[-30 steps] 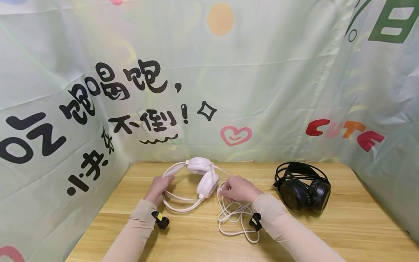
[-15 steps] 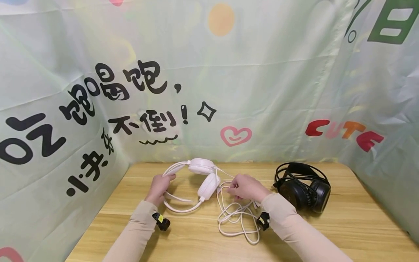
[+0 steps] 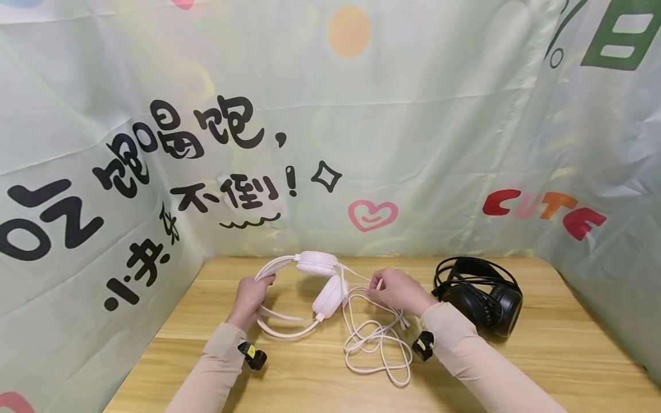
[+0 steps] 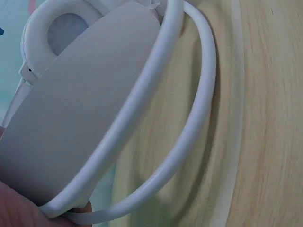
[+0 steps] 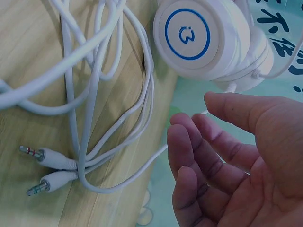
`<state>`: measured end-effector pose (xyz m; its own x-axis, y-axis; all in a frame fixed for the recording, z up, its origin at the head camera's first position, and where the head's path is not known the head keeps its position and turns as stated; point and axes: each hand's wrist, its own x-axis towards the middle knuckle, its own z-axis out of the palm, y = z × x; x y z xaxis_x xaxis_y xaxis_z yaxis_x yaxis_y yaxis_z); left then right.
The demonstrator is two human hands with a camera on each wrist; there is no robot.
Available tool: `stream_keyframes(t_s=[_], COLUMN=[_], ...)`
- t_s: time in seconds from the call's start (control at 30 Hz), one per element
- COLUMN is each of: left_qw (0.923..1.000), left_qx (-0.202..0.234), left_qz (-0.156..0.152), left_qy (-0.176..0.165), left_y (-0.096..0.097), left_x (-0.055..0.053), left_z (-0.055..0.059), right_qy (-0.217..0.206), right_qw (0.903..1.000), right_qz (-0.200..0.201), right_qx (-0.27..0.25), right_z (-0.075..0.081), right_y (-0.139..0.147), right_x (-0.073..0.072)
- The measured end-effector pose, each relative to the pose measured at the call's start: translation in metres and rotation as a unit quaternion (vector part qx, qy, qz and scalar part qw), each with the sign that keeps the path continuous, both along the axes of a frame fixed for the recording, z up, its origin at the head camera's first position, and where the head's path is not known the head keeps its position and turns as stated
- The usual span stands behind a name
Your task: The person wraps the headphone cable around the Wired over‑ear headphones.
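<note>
White headphones (image 3: 329,295) stand on the table, tilted, in the head view. My left hand (image 3: 251,298) grips their headband (image 4: 80,99); in the left wrist view only part of that hand shows at the lower left corner. My right hand (image 3: 400,289) is just right of the ear cups, over the white cable (image 3: 379,338). In the right wrist view its fingers (image 5: 180,146) are loosely bent, with the thumb apart from them. One cable strand passes behind these fingers. Two audio plugs (image 5: 52,158) lie at the cable's end beside the loops.
Black headphones (image 3: 480,298), wrapped in their own cable, lie at the right of the wooden table (image 3: 299,373). A printed pale green cloth (image 3: 439,143) rises along the table's back edge and both sides.
My right hand has drawn rightward from the ear cup, and its thumb and fingers have parted. The plugs have come into sight under its wrist. My left hand stays on the headband.
</note>
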<state>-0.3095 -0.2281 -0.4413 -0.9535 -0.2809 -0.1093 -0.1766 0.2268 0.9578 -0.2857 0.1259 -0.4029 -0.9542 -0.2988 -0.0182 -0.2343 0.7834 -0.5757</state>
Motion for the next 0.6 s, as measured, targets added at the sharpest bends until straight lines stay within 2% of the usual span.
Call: stream_keyframes(t_s=[0.27, 0.5, 0.6], left_qw=[0.9971, 0.9974, 0.9966], left_qx=[0.074, 0.066, 0.075], left_qz=[-0.007, -0.015, -0.024], left_qy=[0.016, 0.024, 0.026], left_y=[-0.001, -0.001, -0.001], left_x=[0.003, 0.007, 0.009], left_z=[0.006, 0.009, 0.011], right_qy=[-0.008, -0.006, -0.002], right_qw=[0.9998, 0.9997, 0.9997], right_qz=[-0.018, -0.023, -0.022], right_qx=[-0.008, -0.003, -0.001], right_z=[0.001, 0.002, 0.002], right_y=[0.002, 0.003, 0.003], right_x=[-0.003, -0.002, -0.003])
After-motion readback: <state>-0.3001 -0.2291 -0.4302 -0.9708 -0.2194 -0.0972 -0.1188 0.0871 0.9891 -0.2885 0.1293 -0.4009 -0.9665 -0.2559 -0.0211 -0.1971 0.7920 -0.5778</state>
